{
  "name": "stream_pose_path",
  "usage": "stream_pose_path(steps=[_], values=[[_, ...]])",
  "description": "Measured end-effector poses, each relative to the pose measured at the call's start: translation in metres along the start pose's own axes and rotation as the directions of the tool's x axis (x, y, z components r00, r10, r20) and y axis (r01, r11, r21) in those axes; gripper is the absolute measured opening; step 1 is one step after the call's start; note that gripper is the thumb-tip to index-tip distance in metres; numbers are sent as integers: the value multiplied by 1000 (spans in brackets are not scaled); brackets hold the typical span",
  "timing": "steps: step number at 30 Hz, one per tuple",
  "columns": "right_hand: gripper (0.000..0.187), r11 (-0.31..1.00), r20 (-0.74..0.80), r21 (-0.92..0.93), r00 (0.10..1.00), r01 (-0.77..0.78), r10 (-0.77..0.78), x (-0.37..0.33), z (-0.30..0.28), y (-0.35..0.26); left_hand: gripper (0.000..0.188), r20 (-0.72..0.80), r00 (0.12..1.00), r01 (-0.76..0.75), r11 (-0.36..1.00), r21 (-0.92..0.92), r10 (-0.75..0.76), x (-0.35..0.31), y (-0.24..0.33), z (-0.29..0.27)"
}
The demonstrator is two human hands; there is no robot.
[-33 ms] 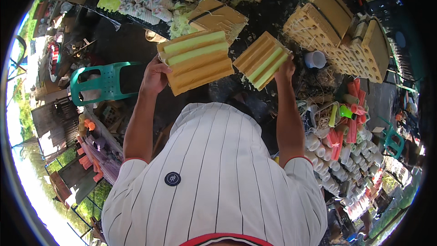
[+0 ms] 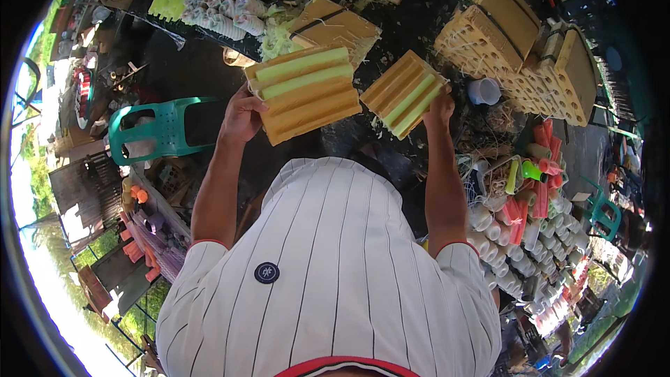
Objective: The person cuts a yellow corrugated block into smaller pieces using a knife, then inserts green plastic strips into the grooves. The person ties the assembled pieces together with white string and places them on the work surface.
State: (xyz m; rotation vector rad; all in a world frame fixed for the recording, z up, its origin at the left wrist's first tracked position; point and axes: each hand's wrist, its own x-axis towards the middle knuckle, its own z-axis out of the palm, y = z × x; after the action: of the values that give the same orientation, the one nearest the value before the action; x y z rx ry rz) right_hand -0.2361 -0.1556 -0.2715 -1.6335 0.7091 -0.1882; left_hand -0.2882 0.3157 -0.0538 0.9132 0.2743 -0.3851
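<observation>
Left hand fingers curled around ridged orange block. Right hand grips smaller ridged block, just right of it; fingers apparently closed, partly hidden.

The two ridged blocks, one in the left hand and one in the right hand, look like matt orange-yellow and pale green foam or cardboard tubes bound together. The teal chair is smooth, slightly glossy plastic. The striped shirt is soft woven cloth. The tan stacked bundles look rough, tied with fibrous string.
</observation>
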Motion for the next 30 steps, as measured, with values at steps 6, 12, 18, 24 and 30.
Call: stream_pose_path(steps=[6,12,18,24,30], values=[[36,957,-118,-206,976,-204,183,-45,16,-92,75,29,998,58,998,5,-58,64,-16,-15],[30,928,119,-245,959,280,-258,-121,102,-150,73,184,978,100,995,-20,-94,116,-25,2],[18,769,402,-270,794,579,-456,-159,213,-201,64,312,950,60,993,-99,-26,136,-36,11],[18,696,435,-299,742,653,-510,-165,240,-196,61,270,960,99,990,-99,-69,149,-45,-8],[31,896,503,-333,859,293,-94,-158,253,-211,59,290,954,106,992,-70,-82,159,-58,-34]])
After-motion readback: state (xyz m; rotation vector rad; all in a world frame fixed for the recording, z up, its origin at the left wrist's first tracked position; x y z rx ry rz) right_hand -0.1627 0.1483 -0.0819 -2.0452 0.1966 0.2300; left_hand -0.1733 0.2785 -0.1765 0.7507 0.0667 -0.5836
